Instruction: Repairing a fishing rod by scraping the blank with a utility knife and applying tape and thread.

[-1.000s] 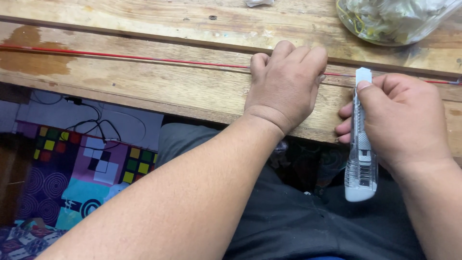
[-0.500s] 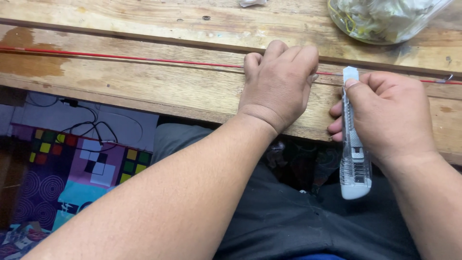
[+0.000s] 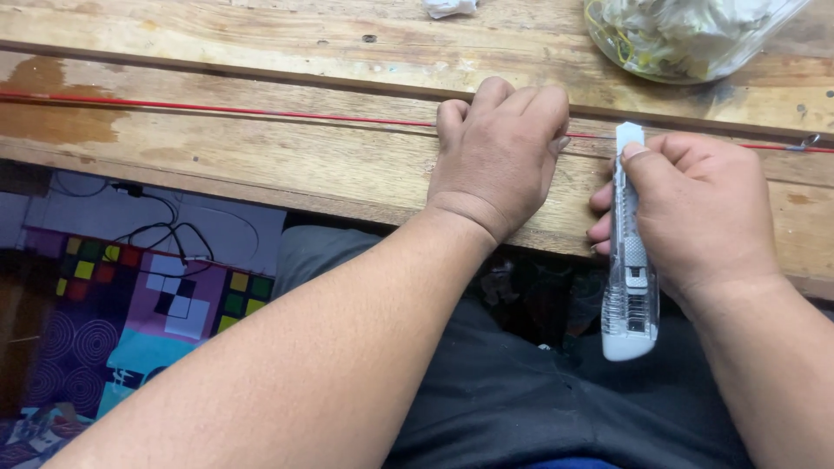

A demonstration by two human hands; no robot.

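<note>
Notably, the wooden bench (image 3: 261,165) carried a thin red wire (image 3: 217,109) stretched along its length, and the left hand (image 3: 495,161) was curled down onto it, fingertips hidden, pinning it close beside the tool. The right hand (image 3: 695,208) was wrapped tight round a clear utility knife (image 3: 630,252), its tip at the wire. Judged risk: a slip of the blade could nick the nearby left fingers or cut the wire through.

Knife blade (image 3: 627,132) perhaps behind thumb.

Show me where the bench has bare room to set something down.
Free: the wooden bench left of the left hand, either side of the red wire. Crowded: right end, with right hand, utility knife and clear bag.
</note>
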